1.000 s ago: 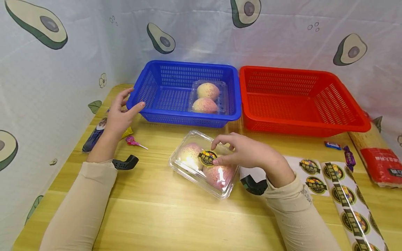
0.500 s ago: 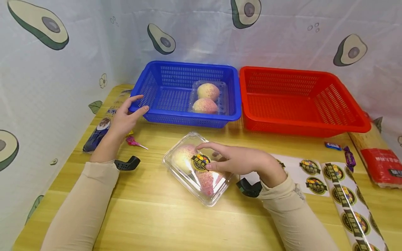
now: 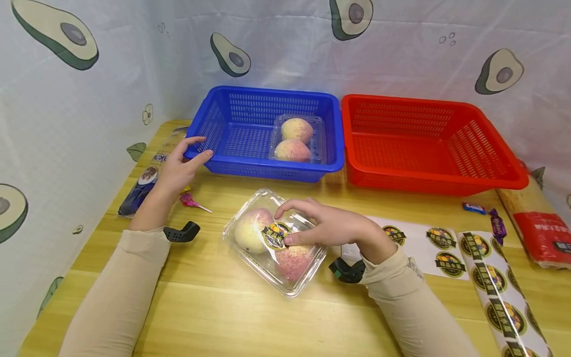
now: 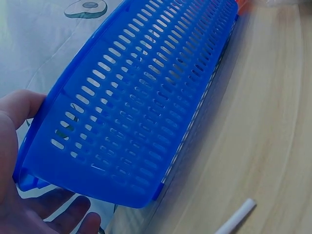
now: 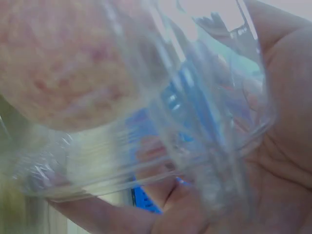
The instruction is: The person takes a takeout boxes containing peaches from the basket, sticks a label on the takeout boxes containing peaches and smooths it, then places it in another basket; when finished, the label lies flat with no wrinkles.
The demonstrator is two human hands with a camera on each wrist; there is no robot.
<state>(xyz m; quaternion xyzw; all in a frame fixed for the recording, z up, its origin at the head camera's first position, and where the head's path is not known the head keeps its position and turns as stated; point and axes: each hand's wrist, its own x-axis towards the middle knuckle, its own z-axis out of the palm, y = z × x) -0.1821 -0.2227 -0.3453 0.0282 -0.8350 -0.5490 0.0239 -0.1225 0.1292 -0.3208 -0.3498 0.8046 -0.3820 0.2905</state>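
Gripping the rim corner of a blue basket, the left hand has thumb and forefinger spread; the right hand curls round a clear box of peaches, thumb at its label. Box under right hand, well apart from left; contact with worktop unclear from here. Judgement: put the squeeze on the stiff edge, spare the lid, keep it level.

Left hand at the near left corner of a blue basket, right hand on a clear box of two peaches, red basket far right, wooden surface
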